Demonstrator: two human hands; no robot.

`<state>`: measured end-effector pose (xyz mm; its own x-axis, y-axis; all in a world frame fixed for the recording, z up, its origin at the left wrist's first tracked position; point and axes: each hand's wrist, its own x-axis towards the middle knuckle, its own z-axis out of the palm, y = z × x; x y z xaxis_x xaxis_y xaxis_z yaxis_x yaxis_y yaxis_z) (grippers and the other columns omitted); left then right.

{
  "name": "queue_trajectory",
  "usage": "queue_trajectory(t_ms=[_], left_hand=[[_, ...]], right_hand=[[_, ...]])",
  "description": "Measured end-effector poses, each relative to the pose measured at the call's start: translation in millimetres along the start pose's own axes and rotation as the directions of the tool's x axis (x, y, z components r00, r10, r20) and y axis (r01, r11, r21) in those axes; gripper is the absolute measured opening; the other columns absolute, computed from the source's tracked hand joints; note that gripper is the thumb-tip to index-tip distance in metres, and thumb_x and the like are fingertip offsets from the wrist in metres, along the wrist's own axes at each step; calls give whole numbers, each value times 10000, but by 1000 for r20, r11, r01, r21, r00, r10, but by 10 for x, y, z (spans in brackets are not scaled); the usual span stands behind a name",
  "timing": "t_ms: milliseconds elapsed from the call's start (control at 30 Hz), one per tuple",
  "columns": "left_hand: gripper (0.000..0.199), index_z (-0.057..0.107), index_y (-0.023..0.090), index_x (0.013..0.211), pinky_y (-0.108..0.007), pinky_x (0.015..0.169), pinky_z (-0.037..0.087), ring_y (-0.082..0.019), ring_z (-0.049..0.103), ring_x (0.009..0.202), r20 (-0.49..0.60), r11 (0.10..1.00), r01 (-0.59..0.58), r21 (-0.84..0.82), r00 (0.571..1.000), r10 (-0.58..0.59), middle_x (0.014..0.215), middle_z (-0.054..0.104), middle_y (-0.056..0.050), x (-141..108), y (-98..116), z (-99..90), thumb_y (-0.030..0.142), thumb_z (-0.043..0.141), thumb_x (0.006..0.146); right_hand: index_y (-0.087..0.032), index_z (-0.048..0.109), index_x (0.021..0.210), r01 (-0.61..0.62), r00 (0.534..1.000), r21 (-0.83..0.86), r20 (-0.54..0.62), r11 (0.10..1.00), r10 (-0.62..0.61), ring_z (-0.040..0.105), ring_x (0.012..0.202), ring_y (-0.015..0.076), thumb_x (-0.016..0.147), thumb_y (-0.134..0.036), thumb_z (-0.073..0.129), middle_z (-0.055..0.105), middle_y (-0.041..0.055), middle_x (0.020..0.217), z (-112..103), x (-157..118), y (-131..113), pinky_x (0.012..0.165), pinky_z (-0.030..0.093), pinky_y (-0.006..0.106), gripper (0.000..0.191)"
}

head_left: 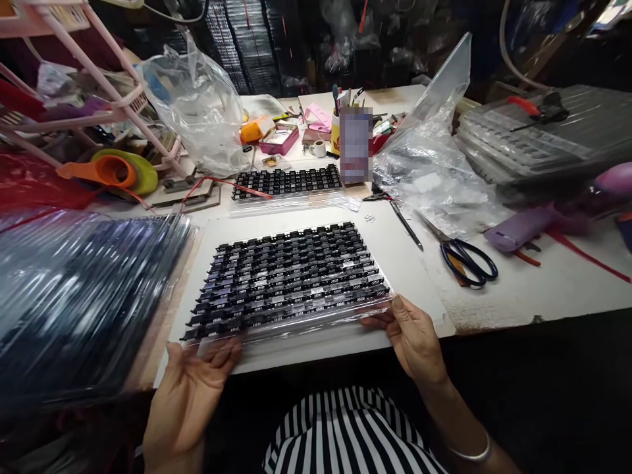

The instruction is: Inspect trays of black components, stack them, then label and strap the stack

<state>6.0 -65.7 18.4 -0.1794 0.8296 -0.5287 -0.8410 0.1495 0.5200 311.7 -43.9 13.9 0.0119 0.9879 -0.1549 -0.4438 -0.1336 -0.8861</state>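
A clear plastic tray (316,311) filled with rows of small black parts (291,270) is at the front of the white work surface. My left hand (190,388) grips its near left corner, thumb at the edge and fingers underneath. At the near right corner, my right hand (412,332) pinches the rim with the thumb on top and the fingers below. The near edge looks slightly raised toward me. Behind this tray lies a second group of similar black parts (289,180), with clear plastic along its front.
To the left rises a stack of filled clear trays (83,303). Scissors (469,260), a black pen-like tool (406,226) and a purple-handled tool (523,227) lie right. Plastic bags (197,112), a tape dispenser (108,171) and a pink rack (118,99) crowd the back and left.
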Motion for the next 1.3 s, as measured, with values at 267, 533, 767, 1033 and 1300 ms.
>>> queue_trajectory(t_ms=[267, 533, 767, 1033, 1300], left_hand=[[511, 452, 242, 1334, -465, 771, 559, -310, 616, 1015, 170, 999, -32, -1, 985, 32, 1181, 624, -120, 30, 32, -40, 370, 140, 950], [396, 537, 213, 1248, -455, 819, 546, -313, 593, 1060, 242, 998, -65, 11, 968, 60, 1216, 603, -122, 24, 6, -101, 363, 354, 930], [351, 654, 164, 1014, -414, 772, 566, -306, 619, 1022, 191, 994, -97, 48, 978, 86, 1117, 662, -127, -17, -21, -18, 377, 391, 920], [398, 659, 186, 989, -402, 746, 567, -291, 642, 981, 115, 995, -76, 64, 991, 68, 1036, 689, -116, -50, -3, 50, 397, 326, 935], [384, 657, 193, 994, -398, 743, 568, -298, 635, 994, 109, 998, -57, 41, 993, 52, 1039, 688, -107, -59, -10, 51, 404, 342, 933]], right_hand=[[-169, 668, 875, 20, 999, -13, -43, 1000, -20, 656, 793, 172, 922, -363, 462, 695, 45, 857, 41, 13, 1, 693, 563, 299, 286], [-176, 681, 867, 22, 994, -19, -104, 1000, -24, 666, 757, 193, 880, -411, 523, 708, 53, 840, 42, 16, 14, 654, 565, 316, 283], [-171, 688, 880, 27, 994, -36, -106, 999, -30, 677, 765, 197, 890, -396, 514, 717, 62, 856, 31, -4, 33, 656, 572, 309, 284], [-191, 691, 901, 28, 990, -46, -136, 999, -34, 680, 759, 183, 871, -395, 548, 718, 55, 855, 18, -9, 29, 670, 578, 306, 251], [-186, 682, 900, 28, 989, -46, -144, 999, -34, 683, 746, 191, 866, -408, 551, 723, 58, 854, 28, -12, 30, 652, 576, 313, 260]])
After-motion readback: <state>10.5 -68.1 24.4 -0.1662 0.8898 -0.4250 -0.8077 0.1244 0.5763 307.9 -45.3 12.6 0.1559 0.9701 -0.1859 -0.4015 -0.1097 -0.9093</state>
